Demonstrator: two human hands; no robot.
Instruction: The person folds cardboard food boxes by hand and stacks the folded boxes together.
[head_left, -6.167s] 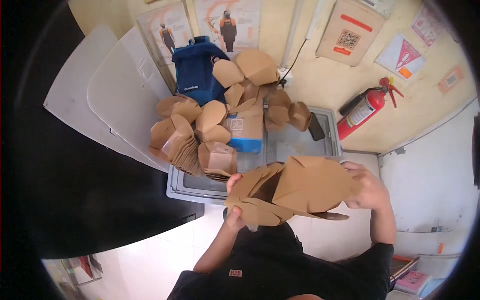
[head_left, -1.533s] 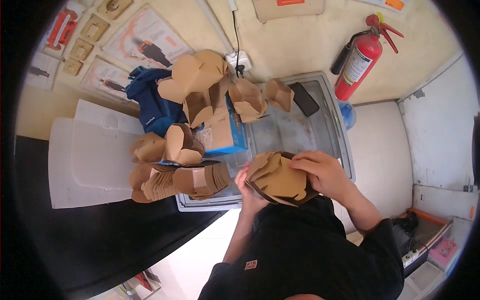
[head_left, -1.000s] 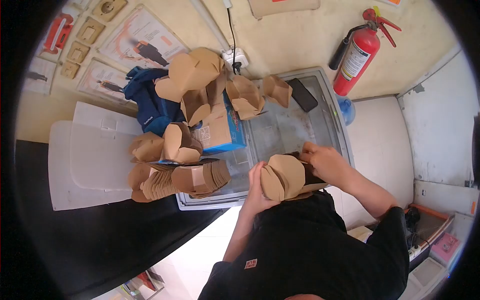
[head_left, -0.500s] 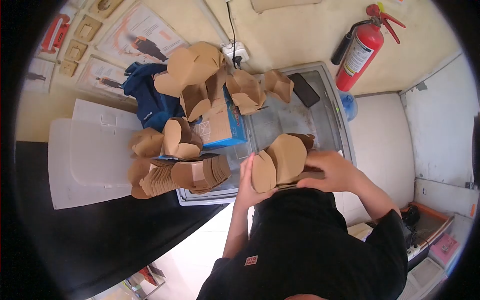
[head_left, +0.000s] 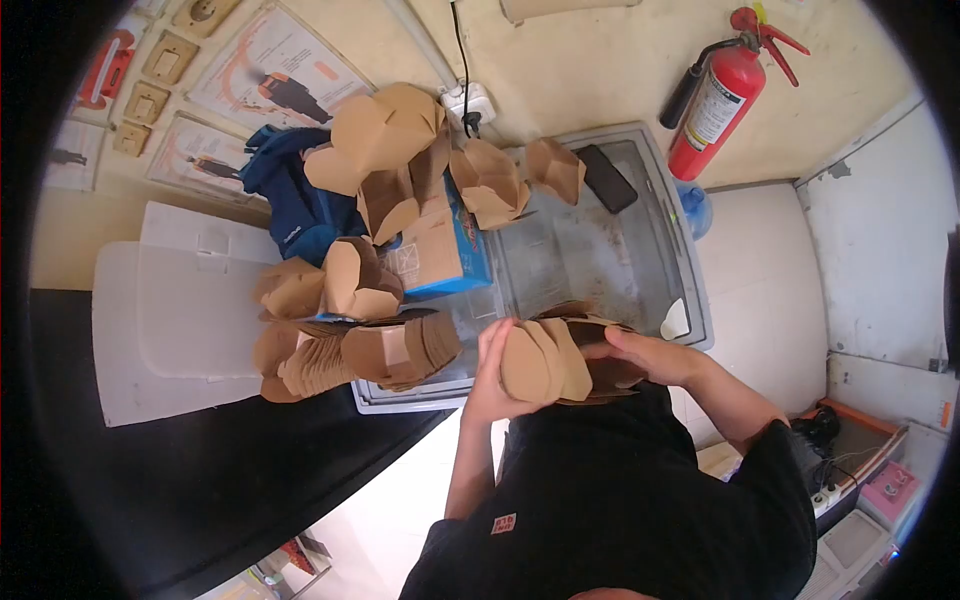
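Close to my body, a stack of brown cardboard food boxes lies on its side between both hands. My left hand is wrapped round its left end, thumb below and fingers above. On the right, my right hand grips the same stack, its fingers partly hidden inside the open flaps. To the left, nested brown boxes lie at the edge of the grey plastic bin lid. More opened boxes stand farther back, some on a blue and brown carton.
A black phone lies at the lid's back right. Behind the boxes is a blue bag; white sheets stand at left above a black surface. A red fire extinguisher hangs on the wall, with a blue bottle below it.
The held stack has turned and shifted left and down, its flaps now facing differently. My right hand has moved from the boxes' top to their right side. The view has shifted since the earliest frame.
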